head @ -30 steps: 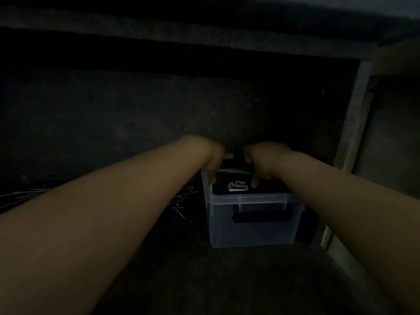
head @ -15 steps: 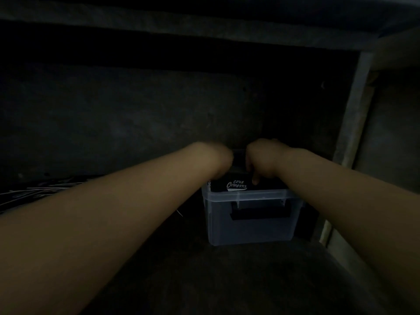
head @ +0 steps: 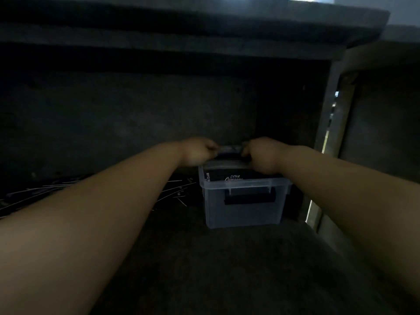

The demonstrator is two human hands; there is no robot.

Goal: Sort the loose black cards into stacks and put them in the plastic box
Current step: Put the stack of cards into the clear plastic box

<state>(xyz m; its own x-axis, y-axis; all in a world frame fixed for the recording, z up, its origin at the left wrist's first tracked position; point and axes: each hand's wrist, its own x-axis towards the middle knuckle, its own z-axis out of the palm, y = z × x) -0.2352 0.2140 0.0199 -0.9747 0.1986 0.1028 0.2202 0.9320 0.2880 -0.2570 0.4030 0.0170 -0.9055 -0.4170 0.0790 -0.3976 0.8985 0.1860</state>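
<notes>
The plastic box [head: 242, 210] is translucent, a pale bluish grey, with a black latch handle [head: 249, 198] across its near side. Inside it the stack of cards [head: 236, 175] is black, its top face carrying white script lettering and a line of small white block print along the left edge. The cards held between the two hands [head: 230, 148] look dark grey with thin paler edges. The loose cards [head: 43, 192] scattered at the left are black, showing only as fine pale lines where their edges catch light. The surface underneath [head: 216, 269] is a dull dark grey-brown, faintly mottled, and the wall behind [head: 136, 114] is near black
</notes>
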